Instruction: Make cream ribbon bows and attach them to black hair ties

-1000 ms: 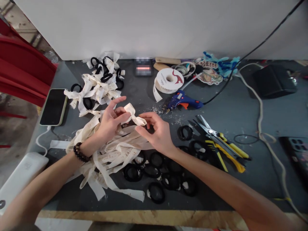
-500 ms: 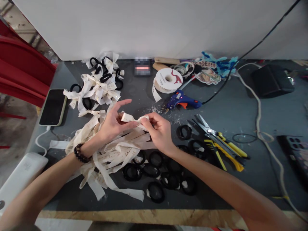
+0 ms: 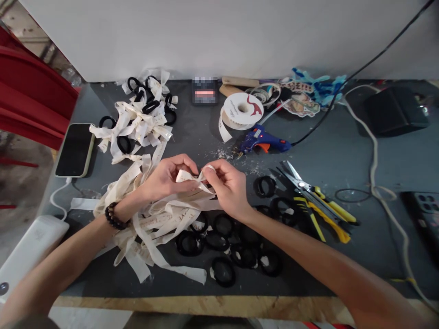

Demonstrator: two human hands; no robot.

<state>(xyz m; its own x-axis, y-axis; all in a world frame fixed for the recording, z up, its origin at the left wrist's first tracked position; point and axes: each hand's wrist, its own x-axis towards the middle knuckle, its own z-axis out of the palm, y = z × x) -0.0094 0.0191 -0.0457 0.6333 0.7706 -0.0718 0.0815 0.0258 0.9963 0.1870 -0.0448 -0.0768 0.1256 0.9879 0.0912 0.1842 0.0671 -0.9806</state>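
Observation:
Both hands meet over the middle of the table, holding a cream ribbon bow (image 3: 187, 176) between them. My left hand (image 3: 168, 176) is closed on the bow's left loop, thumb below and fingers curled above. My right hand (image 3: 230, 185) pinches the bow's right side near its knot, hiding part of that loop. Beneath them lies a heap of loose printed ribbon strips (image 3: 168, 219). Several black hair ties (image 3: 222, 271), some with white bits on them, lie right of the strips. Finished-looking bows on black hair ties (image 3: 140, 119) form a pile at the back left.
A ribbon spool (image 3: 243, 109) stands at the back, beside a blue glue gun (image 3: 263, 139) with a black cord. Scissors (image 3: 303, 185) and a yellow cutter (image 3: 310, 219) lie at right. A phone (image 3: 75, 150) and a white power bank (image 3: 32, 251) sit at left.
My left index finger, raised and stretched out before, has curled down to the bow. The bow's left loop now looks fuller and turned toward me. My right hand keeps its pinch.

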